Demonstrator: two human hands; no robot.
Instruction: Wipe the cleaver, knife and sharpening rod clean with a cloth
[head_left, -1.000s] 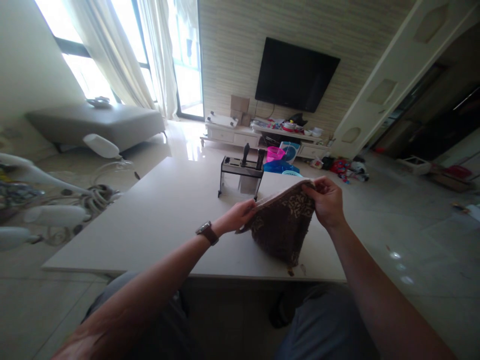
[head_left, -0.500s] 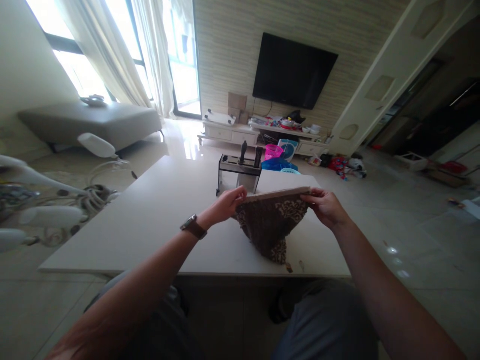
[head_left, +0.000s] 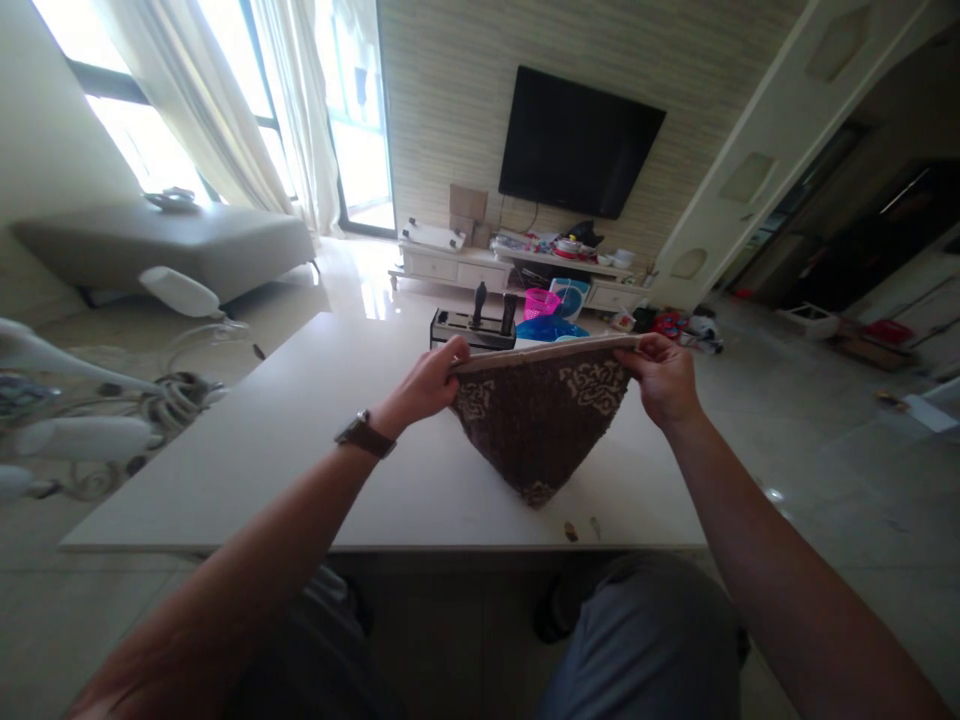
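A dark brown cloth [head_left: 536, 420] with cream scroll patterns, towel-like in look, hangs between my two hands above the white table [head_left: 247, 450]. My left hand [head_left: 435, 380] pinches the left end of its pale top edge. At the right end, my right hand [head_left: 660, 378] grips the same edge between thumb and fingers. The top edge is pulled nearly straight, and the cloth narrows downward to a patterned tip low over the tabletop. Just behind it stands a knife block [head_left: 472, 328] with dark handles sticking up; the cloth and my left hand hide its lower part.
Two small scraps, one of them a brown scrap [head_left: 571, 531], lie near the table's front edge. White lamp-like parts and coiled tubing [head_left: 184, 390] are left of the table. Beyond it are a pink basket [head_left: 541, 302], a low cabinet [head_left: 450, 268] and a wall-mounted television [head_left: 581, 140].
My hands have moved apart and slightly up, spreading the cloth wider. Its bunched lower part has dropped open into a pointed shape, and the cloth now covers more of the knife block.
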